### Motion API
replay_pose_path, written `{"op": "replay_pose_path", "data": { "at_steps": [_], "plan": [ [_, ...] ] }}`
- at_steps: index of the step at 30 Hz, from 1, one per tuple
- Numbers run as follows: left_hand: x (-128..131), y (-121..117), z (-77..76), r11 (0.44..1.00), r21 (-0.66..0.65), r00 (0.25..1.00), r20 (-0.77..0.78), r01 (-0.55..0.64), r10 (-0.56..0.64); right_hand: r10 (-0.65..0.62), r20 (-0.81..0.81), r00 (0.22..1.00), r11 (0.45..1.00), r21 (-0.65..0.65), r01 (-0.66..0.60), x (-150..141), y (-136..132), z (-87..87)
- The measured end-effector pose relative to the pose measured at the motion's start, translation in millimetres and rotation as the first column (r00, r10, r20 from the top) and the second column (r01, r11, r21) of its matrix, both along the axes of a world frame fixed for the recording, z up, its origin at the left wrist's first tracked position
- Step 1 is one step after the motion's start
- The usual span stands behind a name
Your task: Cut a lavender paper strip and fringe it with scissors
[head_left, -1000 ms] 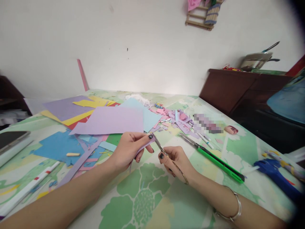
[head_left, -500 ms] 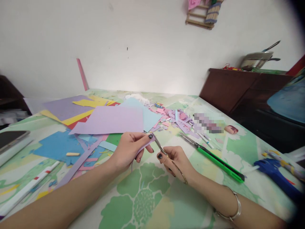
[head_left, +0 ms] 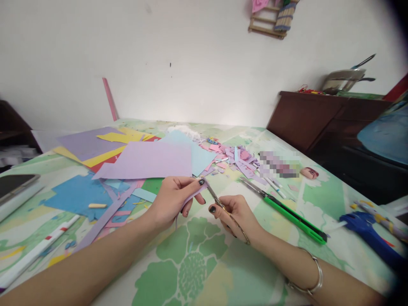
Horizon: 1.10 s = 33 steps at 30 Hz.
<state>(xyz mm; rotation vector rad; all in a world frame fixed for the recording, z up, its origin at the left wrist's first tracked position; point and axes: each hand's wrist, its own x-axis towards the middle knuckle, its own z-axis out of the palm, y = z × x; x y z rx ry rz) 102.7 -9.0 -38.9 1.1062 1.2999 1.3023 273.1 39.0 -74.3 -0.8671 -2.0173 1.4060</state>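
The left hand's [head_left: 181, 196] fingers pinch a lilac paper strip [head_left: 194, 196], left of the green utility knife [head_left: 290, 214]. The right hand's [head_left: 237, 214] fingers grip metal scissors [head_left: 219, 204].

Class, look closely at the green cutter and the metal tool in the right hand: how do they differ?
The green cutter lies on the table, while the metal tool is held up in the right hand. The cutter has a green and black body; the metal tool looks silvery and gold. Both are long and slim.
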Motion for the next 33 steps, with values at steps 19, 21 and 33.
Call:
{"op": "replay_pose_path", "data": {
  "at_steps": [19, 21, 33],
  "plan": [
    [-1.3, 0.3, 1.6, 0.999, 0.007, 0.995, 0.090, 0.044, -0.045, 0.004, -0.055, 0.998, 0.999, -0.045, -0.007, 0.4, -0.1, 1.8],
    [-1.0, 0.2, 1.9, 0.999, 0.005, 0.995, 0.083, 0.046, -0.047, 0.000, -0.056, 0.998, 0.999, -0.046, -0.003, 0.5, -0.1, 1.6],
    [-0.3, 0.5, 1.6, 0.999, -0.005, 0.996, 0.077, 0.043, -0.043, -0.018, -0.009, 1.000, 1.000, -0.006, 0.018, 0.0, -0.7, 4.0]
  ]
}}
